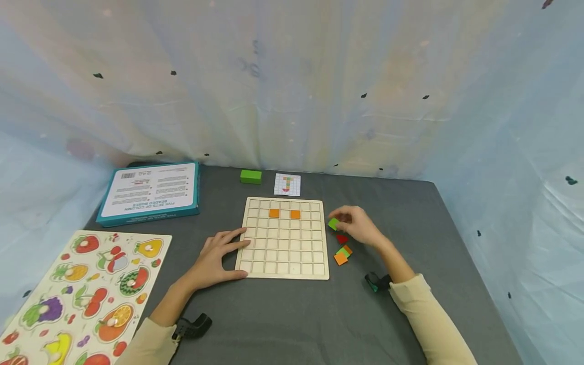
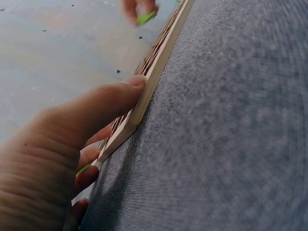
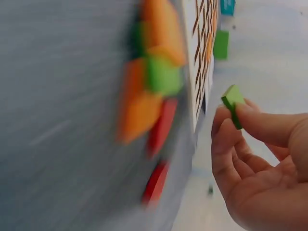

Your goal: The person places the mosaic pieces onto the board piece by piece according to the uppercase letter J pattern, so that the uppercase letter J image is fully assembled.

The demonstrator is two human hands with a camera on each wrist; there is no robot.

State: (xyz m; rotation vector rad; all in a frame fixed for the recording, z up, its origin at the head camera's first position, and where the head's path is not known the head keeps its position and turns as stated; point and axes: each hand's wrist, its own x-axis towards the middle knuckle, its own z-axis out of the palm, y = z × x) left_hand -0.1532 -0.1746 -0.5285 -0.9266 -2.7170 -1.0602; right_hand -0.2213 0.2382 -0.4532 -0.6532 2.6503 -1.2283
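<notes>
A wooden grid board (image 1: 283, 245) lies on the table with two orange square tiles (image 1: 274, 213) in its second row from the top, one cell apart. My left hand (image 1: 213, 256) rests on the board's left edge, thumb at the lower corner and fingers spread over the side. Just off the board's right edge, my right hand (image 1: 358, 224) pinches a green tile (image 3: 233, 106) between thumb and fingers, raised above the table. Below that hand lie a red piece (image 1: 341, 239) and a small pile of orange and green tiles (image 1: 340, 258). In the right wrist view, two red pieces (image 3: 155, 183) show.
Behind the board are a pattern card (image 1: 287, 184) and a green block (image 1: 251, 176). A teal-edged box (image 1: 150, 192) stands at the back left. A fruit puzzle board (image 1: 86, 294) covers the front left of the table. Pale curtains (image 1: 292, 91) surround the table.
</notes>
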